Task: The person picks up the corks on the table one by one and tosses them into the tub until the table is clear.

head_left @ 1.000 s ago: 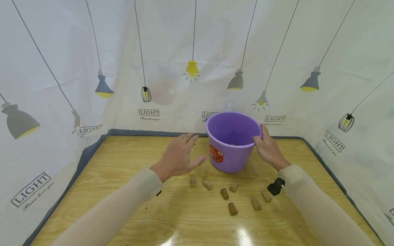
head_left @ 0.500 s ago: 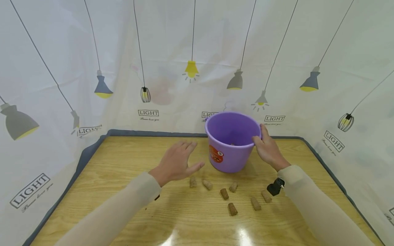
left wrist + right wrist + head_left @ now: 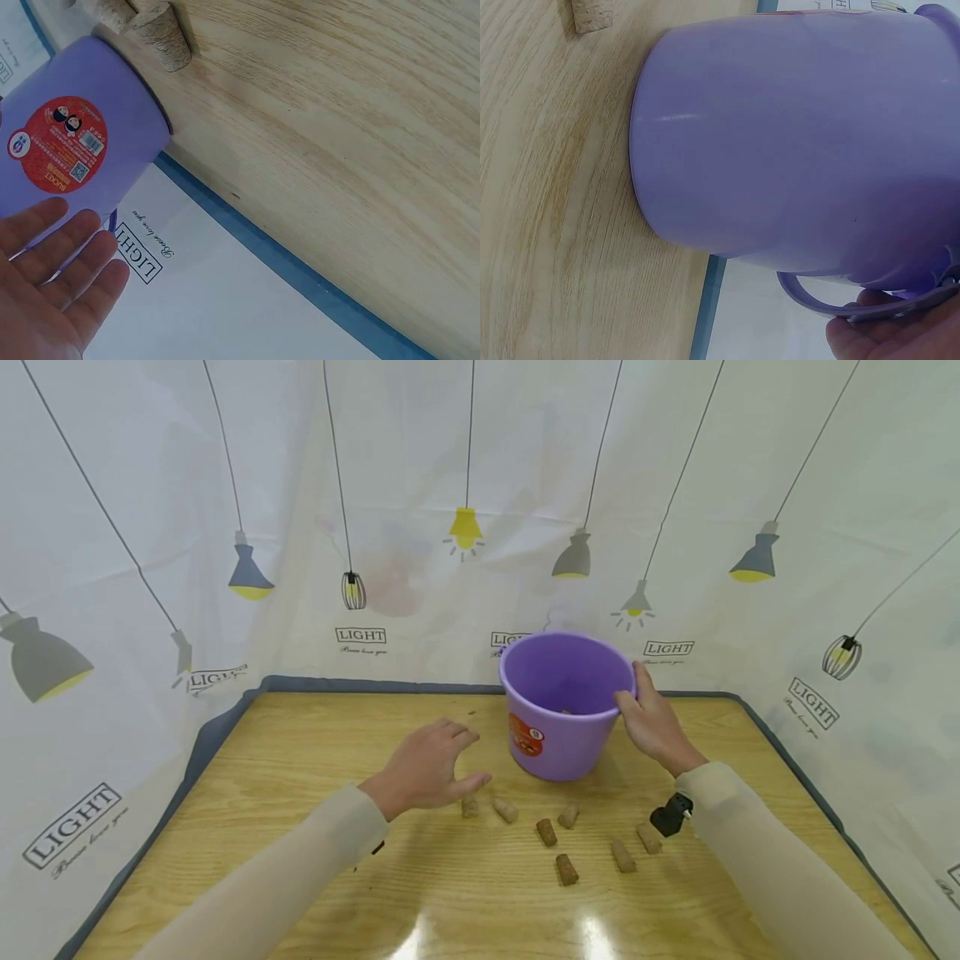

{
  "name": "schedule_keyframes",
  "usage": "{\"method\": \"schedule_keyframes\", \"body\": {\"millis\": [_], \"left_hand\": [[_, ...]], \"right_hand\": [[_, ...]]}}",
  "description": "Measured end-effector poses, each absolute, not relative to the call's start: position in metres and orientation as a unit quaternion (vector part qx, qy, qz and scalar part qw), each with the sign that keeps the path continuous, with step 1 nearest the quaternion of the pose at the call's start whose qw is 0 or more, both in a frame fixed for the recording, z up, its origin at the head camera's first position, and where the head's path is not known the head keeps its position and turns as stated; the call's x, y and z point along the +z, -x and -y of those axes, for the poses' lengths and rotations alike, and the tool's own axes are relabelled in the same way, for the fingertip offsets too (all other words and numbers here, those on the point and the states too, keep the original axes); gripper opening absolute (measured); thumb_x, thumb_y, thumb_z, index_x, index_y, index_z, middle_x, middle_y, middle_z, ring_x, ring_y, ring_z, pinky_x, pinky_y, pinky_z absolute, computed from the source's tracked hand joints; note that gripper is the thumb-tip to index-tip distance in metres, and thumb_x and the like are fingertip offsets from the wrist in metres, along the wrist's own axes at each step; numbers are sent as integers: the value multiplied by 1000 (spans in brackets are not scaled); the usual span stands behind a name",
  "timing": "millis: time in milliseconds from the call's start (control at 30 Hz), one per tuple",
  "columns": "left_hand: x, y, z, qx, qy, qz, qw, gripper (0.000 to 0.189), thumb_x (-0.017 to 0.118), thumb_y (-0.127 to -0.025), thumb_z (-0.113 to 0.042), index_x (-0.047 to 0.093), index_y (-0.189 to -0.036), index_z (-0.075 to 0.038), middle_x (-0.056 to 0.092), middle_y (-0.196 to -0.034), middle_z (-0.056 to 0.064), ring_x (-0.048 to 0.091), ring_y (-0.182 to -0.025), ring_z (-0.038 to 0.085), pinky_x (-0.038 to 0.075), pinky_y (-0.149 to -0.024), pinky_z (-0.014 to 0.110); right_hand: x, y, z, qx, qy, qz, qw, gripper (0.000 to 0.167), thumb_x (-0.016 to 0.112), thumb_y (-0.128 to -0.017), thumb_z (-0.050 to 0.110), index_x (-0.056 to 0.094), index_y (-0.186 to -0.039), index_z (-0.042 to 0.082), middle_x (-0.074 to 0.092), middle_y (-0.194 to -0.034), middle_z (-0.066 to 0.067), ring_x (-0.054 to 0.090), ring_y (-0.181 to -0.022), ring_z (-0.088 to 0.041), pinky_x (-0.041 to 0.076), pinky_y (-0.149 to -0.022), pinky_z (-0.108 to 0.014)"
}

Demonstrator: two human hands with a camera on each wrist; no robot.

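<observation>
The left hand (image 3: 426, 768), fingers spread and holding nothing, hovers left of the bucket (image 3: 567, 703), just beside the leftmost cork (image 3: 469, 806). Judged step: picking up a cork; this calls for lowering and pinching. Six corks lie before the bucket with open tabletop (image 3: 285, 760) around. The right hand (image 3: 654, 718) grips the bucket's right rim.

Staged recording booth: lamp-print backdrop (image 3: 465, 485), wooden table (image 3: 300, 752).
</observation>
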State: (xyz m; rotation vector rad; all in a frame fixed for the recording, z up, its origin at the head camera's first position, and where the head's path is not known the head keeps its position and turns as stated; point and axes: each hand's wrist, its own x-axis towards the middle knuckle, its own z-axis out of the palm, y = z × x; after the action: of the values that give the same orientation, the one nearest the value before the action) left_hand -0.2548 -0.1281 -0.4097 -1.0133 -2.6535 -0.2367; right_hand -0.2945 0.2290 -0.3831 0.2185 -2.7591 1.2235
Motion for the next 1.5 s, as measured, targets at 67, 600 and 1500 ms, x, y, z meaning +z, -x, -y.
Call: {"method": "schedule_keyframes", "body": {"millis": [67, 600, 1500], "left_hand": [[-411, 255, 128, -79, 353, 922, 140, 65, 64, -93, -57, 68, -130, -5, 70, -127, 13, 64, -119, 30, 54, -101, 44], [-423, 251, 130, -49, 351, 933, 68, 56, 66, -94, -52, 72, -125, -5, 73, -120, 12, 68, -108, 29, 59, -91, 42], [-450, 254, 128, -20, 346, 938, 26, 57, 74, -87, -56, 75, -113, -6, 74, -105, 7, 68, -98, 26, 60, -85, 42]], "right_hand": [[-383, 295, -229, 402, -71, 911, 59, 75, 32, -105, 37, -4, -165, 7, 22, -165, -26, 24, -150, -46, 23, -121, -63], [-381, 294, -227, 400, -73, 912, 55, 75, 31, -106, 39, -5, -165, 11, 21, -166, -25, 23, -151, -45, 23, -120, -64], [-385, 296, -229, 400, -71, 912, 62, 75, 32, -105, 36, -4, -165, 8, 22, -165, -27, 24, -150, -47, 22, -121, -63]]}}
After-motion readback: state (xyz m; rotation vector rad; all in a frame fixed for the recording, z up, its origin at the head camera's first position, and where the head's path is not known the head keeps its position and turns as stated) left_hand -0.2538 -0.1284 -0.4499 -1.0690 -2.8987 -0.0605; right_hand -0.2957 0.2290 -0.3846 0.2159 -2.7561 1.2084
